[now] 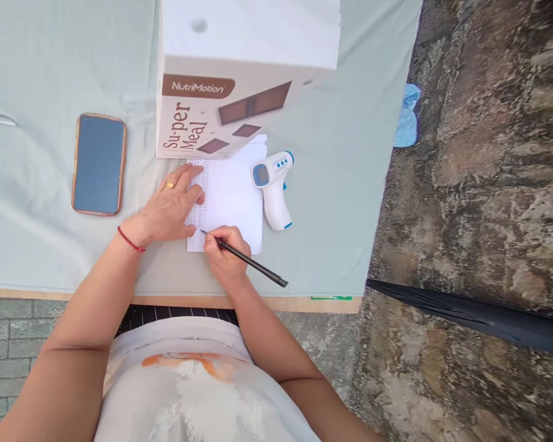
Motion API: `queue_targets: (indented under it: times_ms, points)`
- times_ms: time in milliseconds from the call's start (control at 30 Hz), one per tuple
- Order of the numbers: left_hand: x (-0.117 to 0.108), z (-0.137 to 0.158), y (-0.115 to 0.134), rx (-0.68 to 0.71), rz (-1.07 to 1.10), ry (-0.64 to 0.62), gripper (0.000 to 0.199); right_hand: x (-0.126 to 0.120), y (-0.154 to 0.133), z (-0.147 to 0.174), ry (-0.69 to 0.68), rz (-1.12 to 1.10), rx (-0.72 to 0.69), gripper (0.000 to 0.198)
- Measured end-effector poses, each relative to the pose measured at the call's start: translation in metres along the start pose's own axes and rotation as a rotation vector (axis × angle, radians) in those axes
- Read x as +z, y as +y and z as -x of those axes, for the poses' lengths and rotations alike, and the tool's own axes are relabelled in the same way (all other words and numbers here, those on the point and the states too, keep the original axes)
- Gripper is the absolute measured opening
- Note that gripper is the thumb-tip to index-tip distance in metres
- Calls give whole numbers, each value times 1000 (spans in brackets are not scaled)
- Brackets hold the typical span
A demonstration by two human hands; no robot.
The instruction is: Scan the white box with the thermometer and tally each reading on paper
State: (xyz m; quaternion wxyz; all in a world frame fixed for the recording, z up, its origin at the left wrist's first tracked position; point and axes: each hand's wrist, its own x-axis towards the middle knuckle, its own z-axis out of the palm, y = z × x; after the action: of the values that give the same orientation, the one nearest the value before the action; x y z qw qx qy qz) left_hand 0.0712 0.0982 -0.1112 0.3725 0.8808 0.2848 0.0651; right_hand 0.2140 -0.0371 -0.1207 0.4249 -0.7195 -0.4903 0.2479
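My right hand (229, 255) is closed around a black pen (253, 262), whose tip touches a white sheet of paper (235, 202). Rows of small handwriting run down the sheet's left side. My left hand (172, 205) lies over that left edge, its fingers spread on the paper and its thumb close to the pen tip. A white and blue infrared thermometer (275, 190) rests against the sheet's right edge. The sheet's far end meets a large white NutriMotion box (251, 80), which hides what lies behind it.
A smartphone (99, 164) in a brown case lies left of my left hand. Pale green cloth (332, 215) covers the table. Past the table's right edge are a stone wall (488, 184), a blue item (408, 115) and a dark folded strip (465, 314).
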Motion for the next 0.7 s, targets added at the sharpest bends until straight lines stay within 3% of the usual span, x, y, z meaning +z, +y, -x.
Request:
queue_targets:
  times_ms: [700]
  points:
    - [-1,0,1,-3,22,7,41,0,-3,-1,-16,26,6,12]
